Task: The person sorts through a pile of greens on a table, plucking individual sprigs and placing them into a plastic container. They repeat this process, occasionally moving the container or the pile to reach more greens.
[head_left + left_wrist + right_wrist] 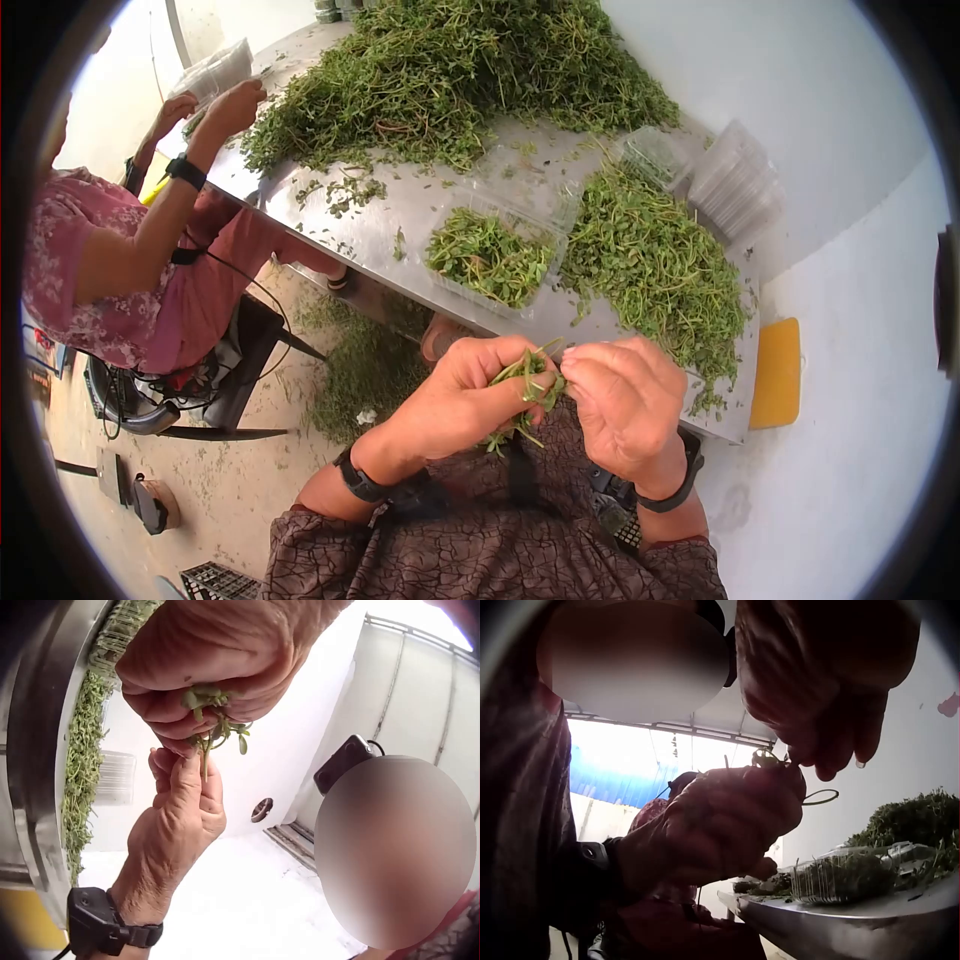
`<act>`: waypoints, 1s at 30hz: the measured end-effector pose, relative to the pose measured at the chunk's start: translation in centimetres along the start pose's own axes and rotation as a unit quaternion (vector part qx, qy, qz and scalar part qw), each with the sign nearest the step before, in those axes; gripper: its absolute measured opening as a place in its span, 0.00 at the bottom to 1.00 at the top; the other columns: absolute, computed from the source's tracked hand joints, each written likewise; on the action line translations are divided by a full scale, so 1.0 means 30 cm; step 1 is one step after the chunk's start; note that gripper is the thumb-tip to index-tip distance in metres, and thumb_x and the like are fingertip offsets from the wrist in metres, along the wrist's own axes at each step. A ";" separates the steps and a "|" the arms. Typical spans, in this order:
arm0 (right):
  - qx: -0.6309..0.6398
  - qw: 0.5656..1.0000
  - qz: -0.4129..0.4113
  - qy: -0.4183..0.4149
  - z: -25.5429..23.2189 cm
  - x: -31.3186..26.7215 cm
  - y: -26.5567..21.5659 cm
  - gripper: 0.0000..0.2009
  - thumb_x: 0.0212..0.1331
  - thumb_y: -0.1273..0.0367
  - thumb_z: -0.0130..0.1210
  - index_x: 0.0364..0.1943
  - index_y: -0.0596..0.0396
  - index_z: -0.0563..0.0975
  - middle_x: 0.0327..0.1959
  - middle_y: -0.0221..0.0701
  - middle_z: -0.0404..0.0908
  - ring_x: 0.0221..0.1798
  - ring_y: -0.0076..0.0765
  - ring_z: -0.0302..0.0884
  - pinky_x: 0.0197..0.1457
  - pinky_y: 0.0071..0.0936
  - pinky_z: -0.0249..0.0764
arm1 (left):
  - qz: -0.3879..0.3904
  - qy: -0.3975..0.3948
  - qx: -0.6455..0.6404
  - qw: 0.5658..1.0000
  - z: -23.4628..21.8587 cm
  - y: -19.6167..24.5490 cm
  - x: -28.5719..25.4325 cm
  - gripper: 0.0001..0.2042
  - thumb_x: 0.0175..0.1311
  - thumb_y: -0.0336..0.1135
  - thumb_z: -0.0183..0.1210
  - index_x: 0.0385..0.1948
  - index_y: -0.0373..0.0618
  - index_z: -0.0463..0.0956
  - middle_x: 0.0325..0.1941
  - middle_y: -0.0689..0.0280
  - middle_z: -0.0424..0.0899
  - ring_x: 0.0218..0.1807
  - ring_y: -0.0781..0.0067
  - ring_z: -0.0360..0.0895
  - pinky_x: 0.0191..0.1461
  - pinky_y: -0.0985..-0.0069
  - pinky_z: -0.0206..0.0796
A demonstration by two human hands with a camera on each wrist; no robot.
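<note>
My left hand (465, 400) holds a small bunch of purslane sprigs (524, 375) over my lap, the thumb lying across them. Leaves and stems poke out above and below its curled fingers. My right hand (625, 405) meets it from the right, thumb and fingertips pinching the end of the bunch. In the left wrist view, a thin stem (205, 766) sticks out where the two hands come together. Seen from the right wrist, a looped stem (821, 797) juts past the left fist. Beyond the hands, an open clear plastic box (478, 298) filled with greens sits at the table's near edge.
A big heap of greens (450, 80) covers the back of the metal table (385, 240). To the right are a smaller pile (655, 265) and stacked clear boxes (735, 180). A yellow board (777, 375) stands by the wall. Another person (110, 260) sits at left; stems litter the floor.
</note>
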State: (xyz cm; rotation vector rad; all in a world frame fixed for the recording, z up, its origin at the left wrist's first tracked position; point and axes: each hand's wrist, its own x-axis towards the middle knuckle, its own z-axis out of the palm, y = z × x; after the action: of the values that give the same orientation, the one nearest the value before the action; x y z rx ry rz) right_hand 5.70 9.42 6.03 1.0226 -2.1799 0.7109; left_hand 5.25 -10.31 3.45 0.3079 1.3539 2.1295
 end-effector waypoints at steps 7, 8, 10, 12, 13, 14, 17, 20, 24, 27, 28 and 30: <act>-0.105 0.991 -0.039 -0.068 -0.013 0.031 -0.025 0.14 0.36 0.77 0.61 0.33 0.61 0.78 0.33 0.33 0.77 0.33 0.39 0.76 0.34 0.33 0.75 | 0.091 0.027 0.146 0.985 0.003 -0.010 0.012 0.07 0.70 0.31 0.55 0.31 0.39 0.74 0.22 0.75 0.73 0.26 0.89 0.63 0.26 0.80 0.57; -0.117 0.989 -0.041 -0.086 -0.010 0.035 -0.026 0.13 0.35 0.76 0.61 0.31 0.61 0.77 0.31 0.33 0.76 0.32 0.38 0.74 0.32 0.33 0.74 | 0.111 0.031 0.178 0.977 -0.002 -0.014 0.014 0.08 0.69 0.30 0.55 0.29 0.38 0.73 0.20 0.73 0.72 0.26 0.88 0.62 0.26 0.78 0.58; -0.103 0.991 -0.035 -0.080 0.002 0.044 -0.019 0.12 0.34 0.76 0.60 0.29 0.60 0.76 0.29 0.33 0.74 0.29 0.38 0.73 0.30 0.34 0.71 | 0.134 0.041 0.230 0.963 -0.004 0.000 0.019 0.07 0.68 0.29 0.55 0.28 0.37 0.72 0.20 0.70 0.71 0.25 0.86 0.63 0.27 0.76 0.59; -0.090 0.993 -0.030 -0.076 0.013 0.053 -0.007 0.11 0.33 0.76 0.60 0.27 0.60 0.75 0.27 0.33 0.73 0.27 0.38 0.71 0.27 0.34 0.69 | 0.156 0.052 0.280 0.946 -0.008 0.022 0.021 0.07 0.67 0.28 0.55 0.28 0.37 0.71 0.19 0.67 0.70 0.24 0.84 0.64 0.27 0.75 0.60; -0.065 0.996 -0.017 -0.056 0.019 0.056 0.002 0.11 0.32 0.77 0.60 0.26 0.59 0.74 0.26 0.33 0.73 0.26 0.38 0.70 0.26 0.34 0.67 | 0.153 0.042 0.305 0.939 -0.013 0.038 0.017 0.05 0.67 0.28 0.56 0.31 0.37 0.74 0.22 0.68 0.74 0.27 0.83 0.66 0.30 0.76 0.62; -0.039 0.999 -0.004 -0.037 0.024 0.061 0.010 0.11 0.31 0.78 0.59 0.25 0.58 0.74 0.24 0.33 0.73 0.24 0.39 0.69 0.24 0.34 0.65 | 0.149 0.033 0.330 0.932 -0.019 0.048 0.016 0.04 0.68 0.28 0.57 0.34 0.37 0.77 0.25 0.68 0.77 0.29 0.83 0.68 0.33 0.78 0.64; 0.012 1.000 0.021 -0.015 0.034 0.081 0.034 0.11 0.32 0.80 0.57 0.26 0.57 0.74 0.22 0.33 0.73 0.22 0.40 0.70 0.24 0.33 0.67 | 0.172 0.009 0.304 0.937 -0.034 0.058 0.020 0.04 0.68 0.28 0.57 0.35 0.37 0.78 0.26 0.68 0.78 0.29 0.83 0.71 0.33 0.79 0.65; 0.090 0.992 0.083 0.001 0.039 0.094 0.067 0.09 0.39 0.82 0.57 0.28 0.57 0.76 0.23 0.34 0.76 0.23 0.42 0.73 0.26 0.31 0.69 | 0.175 0.037 0.312 0.933 -0.042 0.108 0.008 0.04 0.68 0.28 0.56 0.37 0.38 0.79 0.27 0.69 0.80 0.30 0.84 0.74 0.33 0.81 0.66; 0.055 0.992 0.101 0.049 0.048 0.139 0.106 0.06 0.51 0.81 0.58 0.32 0.60 0.79 0.25 0.38 0.80 0.24 0.45 0.77 0.28 0.33 0.72 | 0.231 0.179 0.296 0.909 -0.075 0.152 0.045 0.05 0.70 0.28 0.54 0.36 0.37 0.77 0.26 0.69 0.80 0.30 0.84 0.76 0.32 0.82 0.68; 0.097 0.980 0.167 0.051 0.095 0.150 0.147 0.05 0.53 0.79 0.61 0.34 0.60 0.79 0.25 0.39 0.81 0.26 0.45 0.79 0.29 0.33 0.73 | 0.187 0.226 0.311 0.904 -0.090 0.177 0.082 0.07 0.71 0.30 0.54 0.36 0.37 0.77 0.25 0.70 0.80 0.29 0.85 0.75 0.31 0.82 0.67; 0.095 0.979 0.176 0.045 0.111 0.151 0.167 0.06 0.55 0.77 0.62 0.36 0.60 0.80 0.26 0.41 0.81 0.27 0.46 0.80 0.30 0.34 0.74 | 0.192 0.235 0.282 0.910 -0.085 0.179 0.098 0.08 0.72 0.32 0.54 0.37 0.37 0.77 0.25 0.72 0.79 0.29 0.86 0.73 0.30 0.83 0.65; 0.097 0.975 0.198 0.038 0.136 0.161 0.189 0.07 0.55 0.76 0.62 0.37 0.61 0.81 0.26 0.42 0.81 0.27 0.47 0.80 0.30 0.34 0.74 | 0.176 0.244 0.260 0.918 -0.089 0.183 0.128 0.07 0.72 0.32 0.55 0.38 0.37 0.77 0.25 0.72 0.79 0.29 0.87 0.73 0.31 0.83 0.65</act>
State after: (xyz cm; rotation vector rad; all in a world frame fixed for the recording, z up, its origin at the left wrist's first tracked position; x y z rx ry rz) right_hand -2.55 7.49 5.67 0.6381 -2.3058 1.1434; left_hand -1.07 -11.73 6.64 0.2456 2.3172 2.1775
